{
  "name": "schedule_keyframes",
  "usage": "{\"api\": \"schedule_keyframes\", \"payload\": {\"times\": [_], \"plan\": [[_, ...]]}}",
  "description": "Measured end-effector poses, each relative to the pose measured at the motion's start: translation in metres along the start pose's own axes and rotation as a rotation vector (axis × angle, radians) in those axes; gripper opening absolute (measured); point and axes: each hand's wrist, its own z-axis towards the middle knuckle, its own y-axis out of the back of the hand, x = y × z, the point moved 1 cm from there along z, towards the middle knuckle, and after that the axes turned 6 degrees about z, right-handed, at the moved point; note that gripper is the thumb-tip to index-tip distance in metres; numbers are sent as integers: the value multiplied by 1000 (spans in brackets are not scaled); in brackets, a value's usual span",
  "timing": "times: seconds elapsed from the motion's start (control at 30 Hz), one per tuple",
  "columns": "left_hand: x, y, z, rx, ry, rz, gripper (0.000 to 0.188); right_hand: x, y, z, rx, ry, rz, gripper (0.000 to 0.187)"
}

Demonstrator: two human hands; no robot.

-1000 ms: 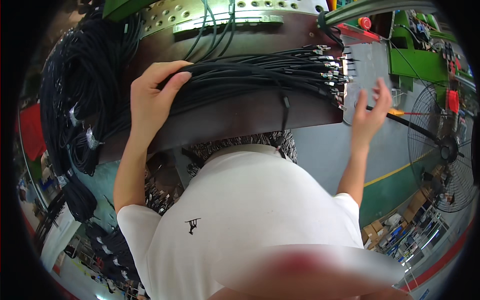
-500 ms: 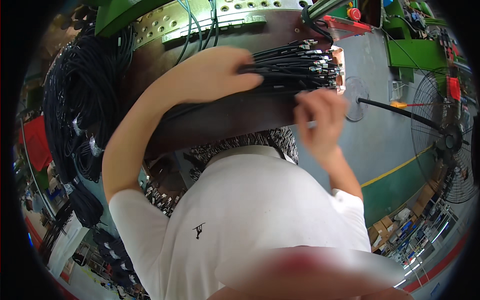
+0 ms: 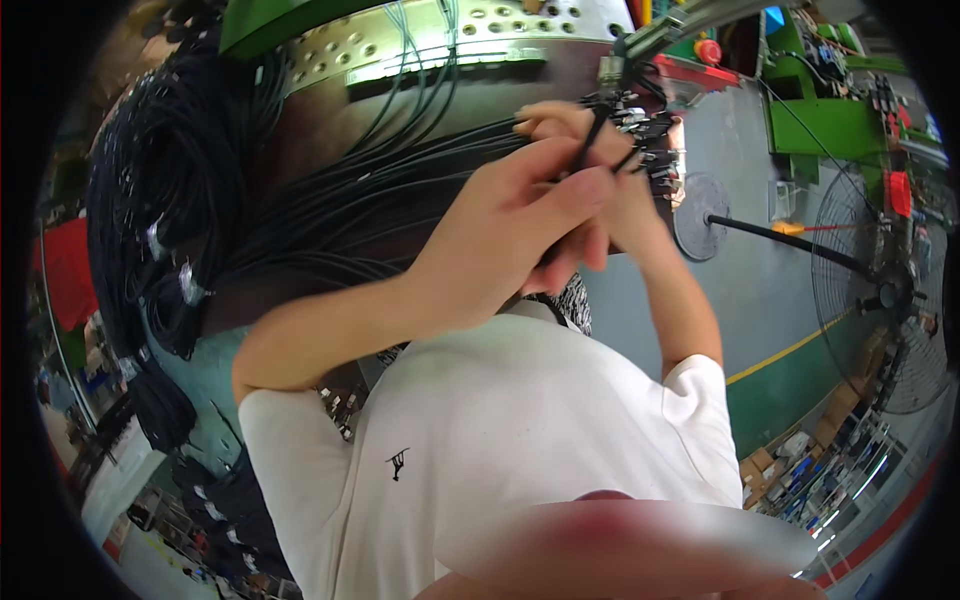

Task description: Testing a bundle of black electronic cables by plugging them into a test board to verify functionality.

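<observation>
My left hand (image 3: 510, 215) is closed, thumb and forefinger pinching a black cable (image 3: 597, 128) whose metal-tipped end (image 3: 610, 70) points up and away. Right behind it, my right hand (image 3: 585, 135) crosses close to the left with bent fingers around the same cable; some of its fingers are hidden and slightly blurred. Beneath both hands a thick bundle of black cables (image 3: 390, 170) runs across the dark brown table (image 3: 325, 125). Silver connectors (image 3: 655, 160) end that bundle at the table's right side.
More black cables (image 3: 160, 160) hang in a heavy coil at the left. A perforated metal plate (image 3: 500, 25) and a green bar (image 3: 290, 25) lie along the far side. A metal post (image 3: 680, 28) juts in at upper right, and a floor fan (image 3: 895, 290) stands right.
My left hand has left the bundle and moved right and nearer. My right hand has moved left and away from me to meet it. A cable end now stands up between them.
</observation>
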Motion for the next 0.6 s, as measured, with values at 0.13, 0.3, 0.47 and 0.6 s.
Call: {"api": "schedule_keyframes", "payload": {"times": [0.13,0.3,0.47,0.6], "plan": [[39,25,-28,-158,-165,-142,24,-5,-12,52,-63,429,-894,23],[58,43,-38,-179,-241,-259,26,-26,-34,94,91,535,-800,29],[53,52,-37,-199,-79,-209,38,-31,-20,74,112,388,-677,26],[56,52,-34,-299,-77,-213,38,-31,-2,73,168,276,-698,25]]}}
